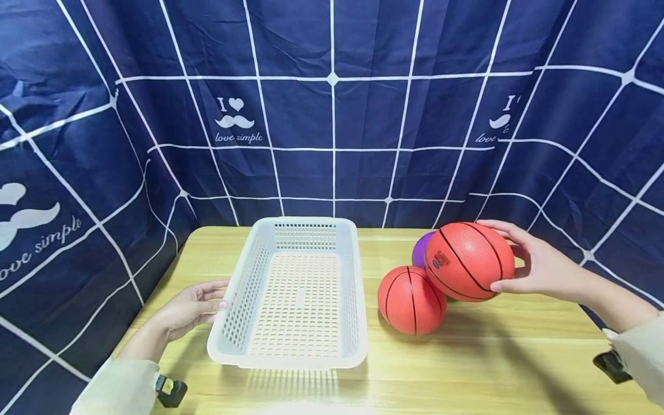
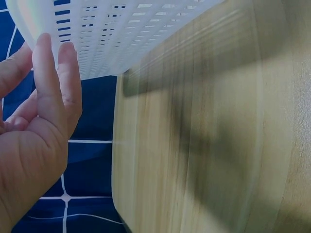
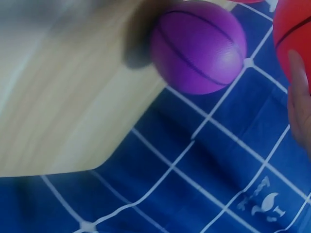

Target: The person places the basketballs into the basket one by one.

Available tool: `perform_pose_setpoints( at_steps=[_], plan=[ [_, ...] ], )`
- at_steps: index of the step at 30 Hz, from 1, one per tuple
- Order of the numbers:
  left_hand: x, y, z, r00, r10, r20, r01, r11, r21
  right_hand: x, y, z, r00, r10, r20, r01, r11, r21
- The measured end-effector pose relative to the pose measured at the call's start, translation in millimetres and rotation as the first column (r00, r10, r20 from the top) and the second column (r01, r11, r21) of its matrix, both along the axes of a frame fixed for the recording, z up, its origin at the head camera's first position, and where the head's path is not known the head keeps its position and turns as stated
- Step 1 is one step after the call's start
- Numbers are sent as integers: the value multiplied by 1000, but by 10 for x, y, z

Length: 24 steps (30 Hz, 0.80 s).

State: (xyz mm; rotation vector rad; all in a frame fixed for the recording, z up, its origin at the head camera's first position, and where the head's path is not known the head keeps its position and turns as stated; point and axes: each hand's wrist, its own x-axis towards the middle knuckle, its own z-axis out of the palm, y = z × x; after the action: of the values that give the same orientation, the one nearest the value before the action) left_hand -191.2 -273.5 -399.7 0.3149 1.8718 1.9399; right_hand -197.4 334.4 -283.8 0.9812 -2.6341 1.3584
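Observation:
A red toy basketball [image 1: 469,262] with black lines is gripped from its right side by my right hand [image 1: 539,262], thumb low and fingers over the top. It is held above the table. A second red basketball [image 1: 410,302] rests on the table just left of it. Partly hidden behind them is a purple ball [image 3: 199,48], plainer in the right wrist view. My left hand [image 1: 189,308] touches the left side of a white plastic basket [image 1: 358,300] with nearly straight fingers [image 2: 47,82]. Slotted walls and floor show in the basket, with no ball inside.
Beneath everything is a light wooden table [image 1: 451,380] with rounded corners. A dark blue curtain [image 1: 373,115] with white grid lines surrounds its back and sides. The purple ball sits close to the table's back edge.

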Motion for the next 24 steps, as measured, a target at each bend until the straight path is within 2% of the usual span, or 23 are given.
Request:
perform_pose_setpoints(
  at_steps=[6,14,24],
  plan=[
    [10,-2,10,1000,1,-1,-1,1000,9,-144,-237,86,1000,24,18,-24,1000,-20],
    [13,1,4,1000,-6,-10,6,1000,5,-334,-575,113,996,80,42,-77,995,-66],
    [11,19,13,1000,10,-4,-10,1000,-11,-562,-1011,96,997,55,48,-54,998,-7]
  ],
)
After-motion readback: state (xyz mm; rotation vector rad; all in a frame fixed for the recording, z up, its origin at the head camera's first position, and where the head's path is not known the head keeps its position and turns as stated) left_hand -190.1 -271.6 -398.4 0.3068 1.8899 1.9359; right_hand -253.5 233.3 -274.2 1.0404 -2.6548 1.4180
